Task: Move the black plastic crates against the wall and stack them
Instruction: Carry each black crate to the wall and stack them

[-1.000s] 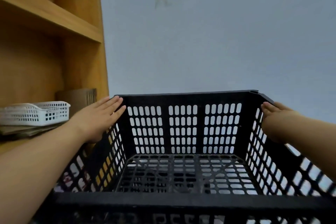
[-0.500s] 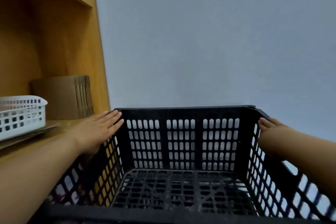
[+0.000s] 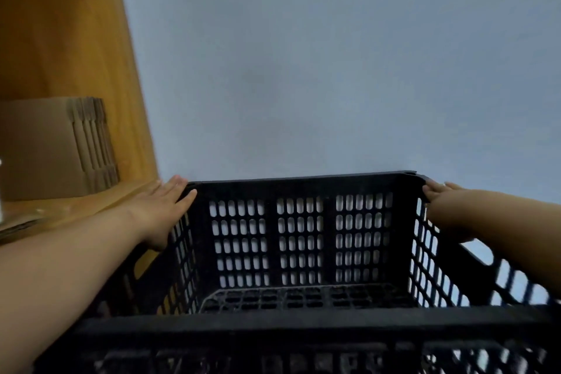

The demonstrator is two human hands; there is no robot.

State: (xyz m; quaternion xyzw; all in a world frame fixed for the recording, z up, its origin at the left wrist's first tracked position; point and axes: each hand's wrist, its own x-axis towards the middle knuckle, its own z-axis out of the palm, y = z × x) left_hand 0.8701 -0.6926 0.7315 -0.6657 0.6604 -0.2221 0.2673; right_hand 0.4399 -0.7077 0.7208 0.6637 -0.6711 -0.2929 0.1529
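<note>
A black plastic crate fills the lower half of the head view, open side up, its far wall close to a pale grey-blue wall; whether they touch cannot be told. The left hand lies flat along the outside of the crate's left wall near the far left corner, its fingers stretched out straight and pressed against the plastic rather than curled round it. The right hand rests against the outside of the right wall at the far right corner, fingertips at the rim; how far those fingers wrap cannot be told, since the forearm hides most of the hand. The crate is empty, with its perforated floor showing. To the left stands a wooden shelf unit, and on its shelf, just beside the left hand, stands a bundle of flattened cardboard.
</note>
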